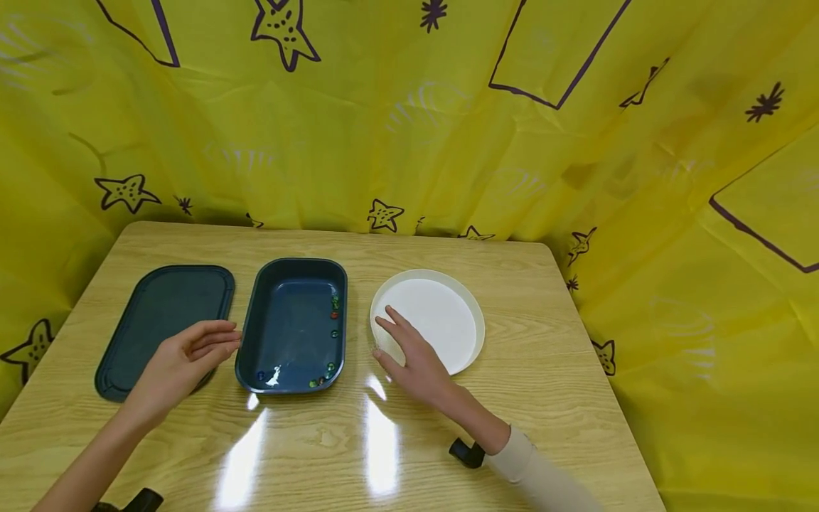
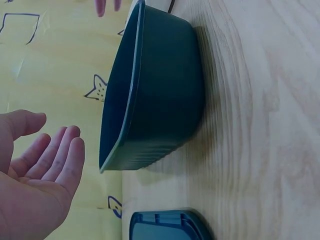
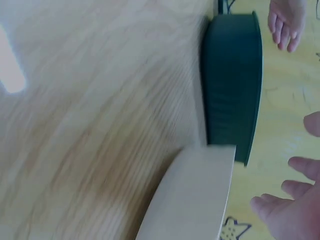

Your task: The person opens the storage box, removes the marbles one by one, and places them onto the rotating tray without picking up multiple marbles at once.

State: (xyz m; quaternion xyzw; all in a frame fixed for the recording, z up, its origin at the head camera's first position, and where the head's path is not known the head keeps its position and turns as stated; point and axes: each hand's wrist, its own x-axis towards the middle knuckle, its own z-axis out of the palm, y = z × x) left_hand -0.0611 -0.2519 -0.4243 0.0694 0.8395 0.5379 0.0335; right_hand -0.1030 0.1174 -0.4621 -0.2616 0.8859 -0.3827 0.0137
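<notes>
A deep dark teal tub (image 1: 297,320) stands in the middle of the table, with several small glass marbles (image 1: 335,304) along its right side and near end. My left hand (image 1: 182,363) hovers beside the tub's left rim, fingers extended and loosely bent, holding nothing. The left wrist view shows a gap between those fingertips (image 2: 75,145) and the tub wall (image 2: 170,75). Over the left edge of a round white tray (image 1: 448,323) is my right hand (image 1: 419,363), its fingers spread and nothing held. In the right wrist view its fingers are above the tray's wall (image 3: 195,192).
A flat dark teal lid (image 1: 175,302) lies left of the tub, partly under my left hand in the head view. Bare wood tabletop (image 1: 320,441) stretches in front. A yellow curtain (image 1: 358,128) with drawn stars hangs behind and along the sides.
</notes>
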